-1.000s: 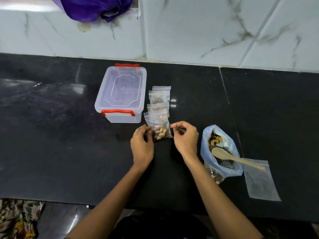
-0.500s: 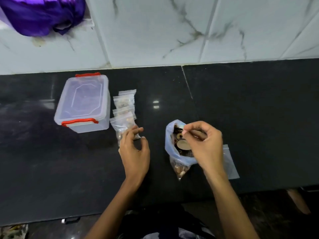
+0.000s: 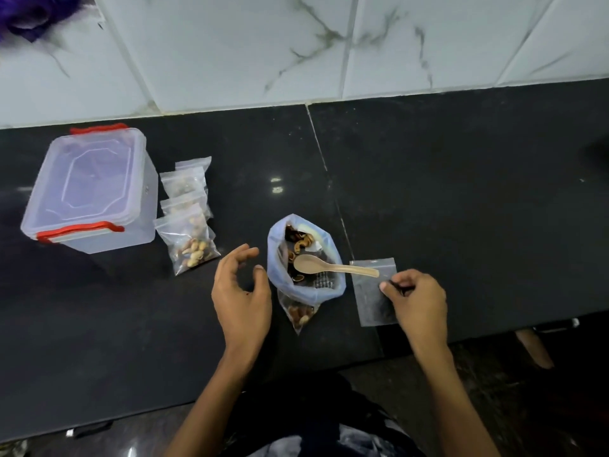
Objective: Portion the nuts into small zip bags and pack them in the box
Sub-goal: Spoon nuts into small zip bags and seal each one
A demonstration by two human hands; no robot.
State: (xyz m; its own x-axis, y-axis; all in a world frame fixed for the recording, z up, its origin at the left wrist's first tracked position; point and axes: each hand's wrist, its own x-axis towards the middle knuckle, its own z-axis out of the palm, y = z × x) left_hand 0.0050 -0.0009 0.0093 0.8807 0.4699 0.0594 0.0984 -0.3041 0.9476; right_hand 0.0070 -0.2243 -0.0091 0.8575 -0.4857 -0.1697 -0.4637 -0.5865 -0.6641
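Note:
A clear plastic box point(image 3: 89, 189) with red clips stands closed at the left of the black counter. Beside it lie several small zip bags point(image 3: 189, 219) holding nuts, overlapping in a row. A large blue-rimmed bag of mixed nuts point(image 3: 304, 258) stands open in the middle, with a wooden spoon point(image 3: 333, 265) resting across its rim. An empty zip bag point(image 3: 372, 295) lies flat to its right. My right hand point(image 3: 418, 301) pinches that empty bag at its right edge. My left hand point(image 3: 240, 288) hovers just left of the nut bag, fingers loosely curved, holding nothing.
A white marble-tiled wall point(image 3: 296, 51) runs behind the counter, with purple cloth point(image 3: 29, 14) at its top left. The counter's front edge point(image 3: 494, 328) runs close under my right hand.
My left hand let go of the filled zip bag and moved right toward the nut bag. My right hand went from above the nut bag to the empty zip bag.

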